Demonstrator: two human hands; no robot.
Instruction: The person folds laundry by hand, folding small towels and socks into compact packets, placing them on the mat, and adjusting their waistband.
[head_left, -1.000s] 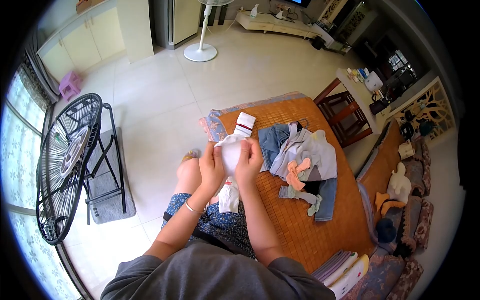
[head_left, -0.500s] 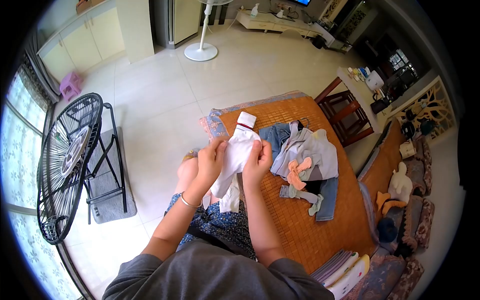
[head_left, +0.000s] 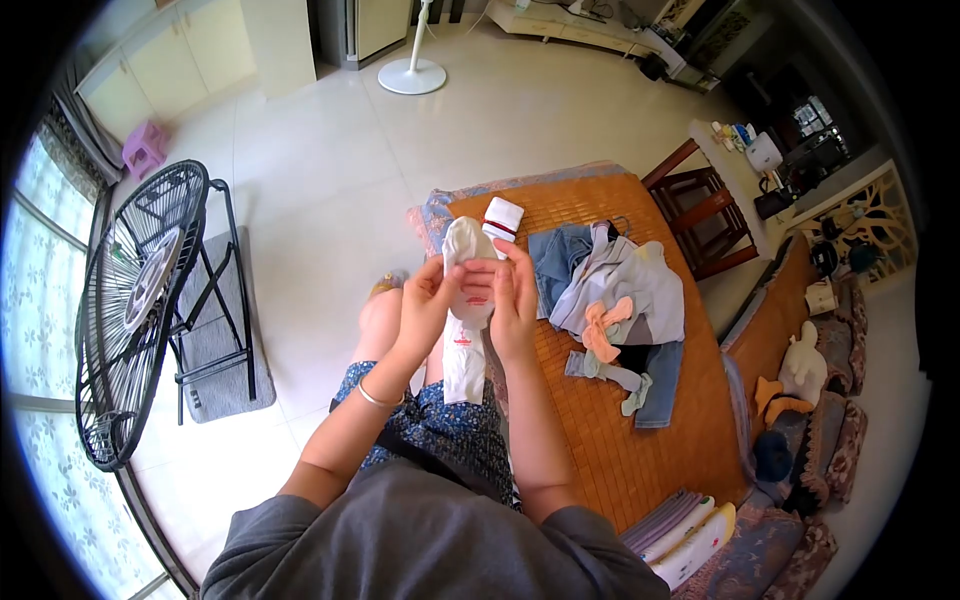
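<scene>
The left hand's grip (head_left: 427, 303) pinches one white, red-printed cloth sock (head_left: 465, 240); at its six o'clock a second white sock (head_left: 464, 375) lies across blue floral shorts (head_left: 415, 405). One folded, red-banded white bundle (head_left: 503, 212) rests at one o'clock. The right hand's grip (head_left: 513, 310) also pinches the held sock. One blue-grey clothing heap (head_left: 640, 275) lies at three.

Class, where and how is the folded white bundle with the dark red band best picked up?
Probably by its two long edges, pinched across the middle. The folded white bundle lies low on the mat, so come from above; the jeans close on its right suggest reaching in from its left.
</scene>
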